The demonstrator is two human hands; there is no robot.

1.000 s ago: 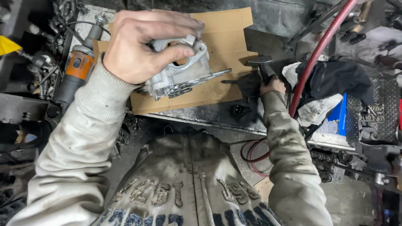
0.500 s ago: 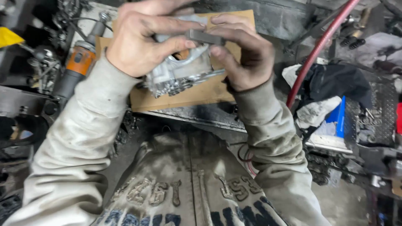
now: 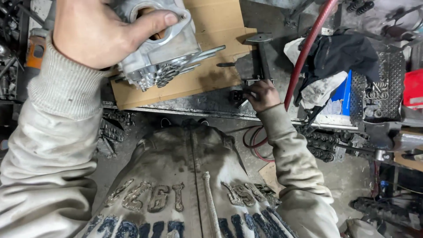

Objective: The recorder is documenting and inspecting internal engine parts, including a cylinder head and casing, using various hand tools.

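Right hand [image 3: 261, 94] gone from aluminium engine casing [image 3: 161, 48], now down at small dark part [image 3: 238, 97] on surface [image 3: 211, 103], fingers curled, grip unclear; left hand [image 3: 94, 33] alone clamps casing over cardboard [image 3: 211, 75].

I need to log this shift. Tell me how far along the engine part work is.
Done: the metal engine part is lifted off the cardboard, gripped in the left hand. In hand: the right hand is at the bench edge, on small dark pieces beside a dark tool. Left: nothing is fitted to the part yet; its studs stick out bare.
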